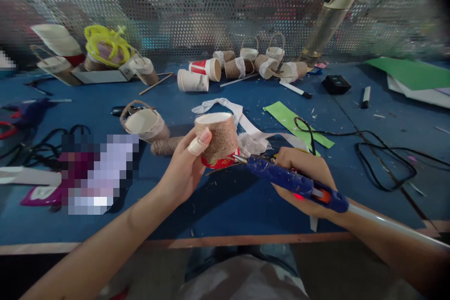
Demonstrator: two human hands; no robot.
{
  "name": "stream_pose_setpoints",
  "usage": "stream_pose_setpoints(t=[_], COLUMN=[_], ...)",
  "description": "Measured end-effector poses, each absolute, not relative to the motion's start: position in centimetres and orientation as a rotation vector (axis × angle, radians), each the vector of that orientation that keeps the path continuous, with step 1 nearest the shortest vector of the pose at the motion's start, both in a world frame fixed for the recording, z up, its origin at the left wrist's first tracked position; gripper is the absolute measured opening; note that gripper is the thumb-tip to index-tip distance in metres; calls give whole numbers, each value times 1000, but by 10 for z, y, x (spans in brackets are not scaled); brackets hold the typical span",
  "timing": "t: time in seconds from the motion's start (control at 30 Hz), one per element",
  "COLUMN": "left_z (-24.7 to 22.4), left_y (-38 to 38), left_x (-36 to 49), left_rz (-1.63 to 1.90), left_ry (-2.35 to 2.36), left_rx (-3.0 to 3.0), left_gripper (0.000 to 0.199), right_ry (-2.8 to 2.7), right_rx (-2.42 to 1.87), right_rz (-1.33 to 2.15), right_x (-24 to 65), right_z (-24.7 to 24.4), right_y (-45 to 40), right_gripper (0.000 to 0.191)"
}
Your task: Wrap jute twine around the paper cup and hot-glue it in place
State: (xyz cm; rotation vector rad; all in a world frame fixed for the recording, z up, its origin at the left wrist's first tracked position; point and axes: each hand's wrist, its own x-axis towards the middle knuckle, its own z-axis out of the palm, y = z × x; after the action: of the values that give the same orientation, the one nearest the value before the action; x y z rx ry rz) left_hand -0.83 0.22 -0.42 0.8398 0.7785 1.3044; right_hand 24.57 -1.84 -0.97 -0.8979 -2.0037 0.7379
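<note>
My left hand (184, 164) is closed around a paper cup (217, 137), its thumb wrapped with a pale strip. Brown twine covers most of the cup's side; a red printed band shows uncovered at the lower end. In my right hand (305, 168) is a blue glue gun (284, 176), with a clear glue stick (393, 225) coming out of its back. The gun's metal nozzle meets the cup at the edge between twine and red band; whether it touches, I cannot tell. Behind my left hand lie a roll of twine (165, 146) and a twine-covered basket (145, 123) with a handle.
White lace ribbon (248, 124) and a light green paper strip (298, 124) lie beyond the cup. Black cable (372, 168) loops at right. Several small twine baskets (267, 65) and paper cups (193, 80) stand by the mesh screen (197, 9). A clear bottle (328, 21) leans there.
</note>
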Motion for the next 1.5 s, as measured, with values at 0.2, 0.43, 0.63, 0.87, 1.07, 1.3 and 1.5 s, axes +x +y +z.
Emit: stream_pose_setpoints(t=[0.2,0.43,0.63,0.87,1.07,1.3,1.5], left_z=[-4,-7,-7,-5,-4,-4,-4], left_y=[2,2,2,2,0,3,2], left_x=[-8,-7,-7,-6,-6,-7,-8], left_rz=[1359,1337,1411,1373,1376,1378,1330], left_ry=[822,835,813,833,894,833,834], left_rx=[913,1005,946,992,902,880,842], left_gripper=[41,39,38,38,40,40,32], right_ry=[-2029,-2128,-2096,-2085,-2113,-2029,-2053], right_rx=[-1017,-981,-1047,-1067,-1040,-1086,-1045], right_rz=[627,515,470,496,548,575,590], right_x=[245,245,245,245,248,245,246], right_z=[-6,-7,-5,-5,-5,0,-1], right_y=[-20,-24,-23,-24,-23,-22,-22], right_gripper=[31,28,33,34,34,36,35])
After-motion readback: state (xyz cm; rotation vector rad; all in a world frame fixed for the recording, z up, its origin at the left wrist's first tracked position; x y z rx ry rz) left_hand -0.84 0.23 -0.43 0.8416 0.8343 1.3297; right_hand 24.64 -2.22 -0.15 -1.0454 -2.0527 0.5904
